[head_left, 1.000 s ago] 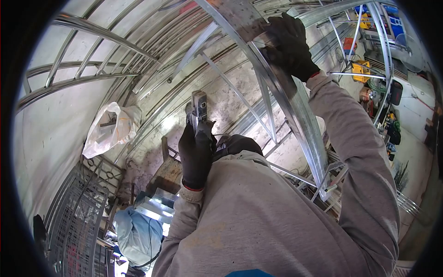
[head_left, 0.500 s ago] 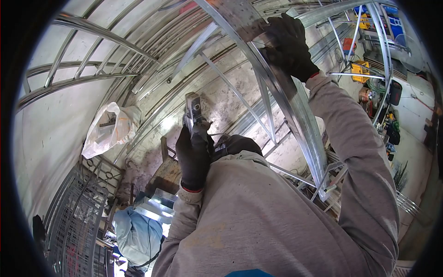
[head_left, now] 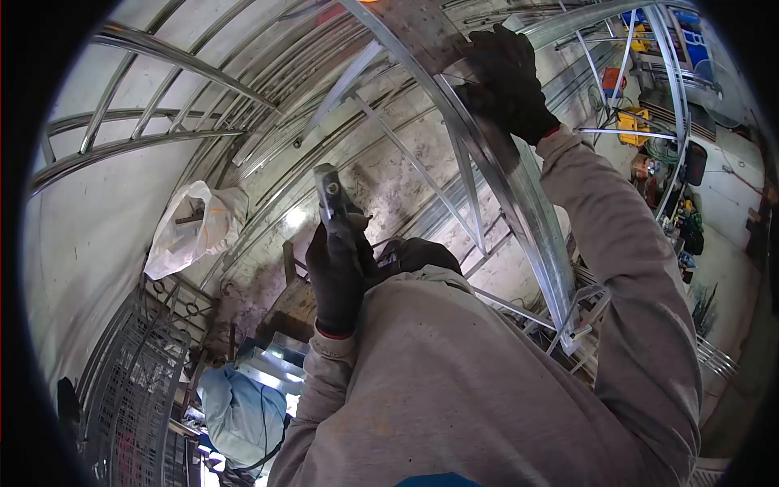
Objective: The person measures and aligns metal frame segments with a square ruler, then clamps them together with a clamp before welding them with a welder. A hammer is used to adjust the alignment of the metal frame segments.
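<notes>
My left hand (head_left: 334, 280), in a dark glove, is closed around a grey hand tool (head_left: 328, 195) held upright in front of my torso. Its blunt metal end, with a round screw or pivot, points up; I cannot tell its exact kind. A long galvanized steel beam (head_left: 531, 235) runs diagonally from the top to the lower right. Higher up, my gloved right hand (head_left: 507, 81) lies across this beam, its fingers bent over the surface and covering part of it. Thin metal braces (head_left: 422, 170) meet below the beam.
Curved tubular railings (head_left: 174, 61) stand at upper left. A white plastic bag (head_left: 199, 227) lies near the wall, with metal grilles (head_left: 134, 390) below it. A wooden bench (head_left: 290, 312) is beside my left arm. Yellow tool boxes (head_left: 633, 126) and cables sit at right.
My left hand has tilted the tool slightly, so its upper end leans further left. A small orange glow now shows at the top edge by the beam. My right hand stays in place.
</notes>
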Tool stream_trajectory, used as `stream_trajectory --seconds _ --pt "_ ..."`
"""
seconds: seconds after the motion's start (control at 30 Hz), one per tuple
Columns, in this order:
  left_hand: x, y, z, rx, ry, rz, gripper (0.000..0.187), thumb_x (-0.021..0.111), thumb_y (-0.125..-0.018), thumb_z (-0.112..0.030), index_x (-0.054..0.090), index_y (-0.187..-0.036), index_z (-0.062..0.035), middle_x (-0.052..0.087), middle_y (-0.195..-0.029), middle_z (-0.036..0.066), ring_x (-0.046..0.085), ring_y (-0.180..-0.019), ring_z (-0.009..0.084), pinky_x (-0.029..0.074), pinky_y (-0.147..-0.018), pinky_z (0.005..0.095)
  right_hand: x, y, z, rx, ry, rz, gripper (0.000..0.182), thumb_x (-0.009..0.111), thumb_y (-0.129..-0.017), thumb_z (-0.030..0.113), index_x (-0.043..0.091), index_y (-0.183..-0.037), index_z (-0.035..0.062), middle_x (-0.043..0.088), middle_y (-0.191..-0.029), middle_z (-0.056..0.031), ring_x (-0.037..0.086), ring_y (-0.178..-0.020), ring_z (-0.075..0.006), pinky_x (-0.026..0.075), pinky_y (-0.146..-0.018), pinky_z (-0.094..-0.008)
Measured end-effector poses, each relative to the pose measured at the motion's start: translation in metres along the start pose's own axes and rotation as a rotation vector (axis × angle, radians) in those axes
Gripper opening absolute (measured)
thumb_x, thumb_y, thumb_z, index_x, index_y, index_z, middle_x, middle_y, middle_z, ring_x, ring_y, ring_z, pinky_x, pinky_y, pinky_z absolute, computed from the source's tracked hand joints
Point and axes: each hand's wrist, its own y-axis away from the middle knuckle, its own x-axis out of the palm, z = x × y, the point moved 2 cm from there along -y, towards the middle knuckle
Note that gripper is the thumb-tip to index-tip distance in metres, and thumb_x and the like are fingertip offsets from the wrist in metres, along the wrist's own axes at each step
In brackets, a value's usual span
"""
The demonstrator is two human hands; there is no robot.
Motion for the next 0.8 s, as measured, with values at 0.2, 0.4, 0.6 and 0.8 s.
stream_trajectory --seconds 0.2,0.4,0.6,0.8 --pt "0.0004 0.0007 0.0045 0.071 -0.103 0.052 0.046 0.047 -0.110 -0.038 0.067 -0.106 0.0029 0.055 -0.062 0.001 0.050 -0.051 0.0098 0.039 -0.049 0.0287 -0.0020 -0.0012 0.0007 -0.029 -0.044 -0.036 0.058 0.072 -0.089 0.046 0.063 -0.135 0.0121 0.055 -0.148 -0.0161 0.036 -0.148 -0.0450 0.023 -0.121 -0.0565" --pt "0.0023 -0.0019 0.0021 0.121 -0.200 0.054 0.064 0.039 -0.110 -0.057 0.067 -0.107 0.0002 0.054 -0.059 0.000 0.049 -0.047 0.0085 0.035 -0.045 0.0270 -0.0036 -0.0028 0.0025 -0.036 -0.027 -0.051 0.056 0.073 -0.089 0.046 0.063 -0.133 0.0128 0.056 -0.146 -0.0160 0.041 -0.144 -0.0458 0.028 -0.119 -0.0570" --pt "0.0038 -0.0012 0.0007 0.080 -0.180 0.050 0.059 0.041 -0.110 -0.052 0.068 -0.107 0.0004 0.055 -0.059 0.000 0.049 -0.048 0.0083 0.035 -0.046 0.0271 -0.0026 -0.0031 0.0014 -0.026 -0.054 -0.076 0.057 0.071 -0.090 0.049 0.063 -0.134 0.0131 0.057 -0.145 -0.0154 0.042 -0.144 -0.0458 0.029 -0.118 -0.0575" --pt "0.0054 -0.0012 0.0017 0.100 -0.207 0.033 0.054 0.044 -0.110 -0.047 0.069 -0.108 -0.0001 0.056 -0.061 0.001 0.050 -0.050 0.0089 0.036 -0.047 0.0275 -0.0005 -0.0007 -0.0010 -0.033 -0.034 -0.085 0.057 0.067 -0.094 0.053 0.064 -0.136 0.0143 0.057 -0.147 -0.0149 0.042 -0.145 -0.0441 0.027 -0.120 -0.0569"
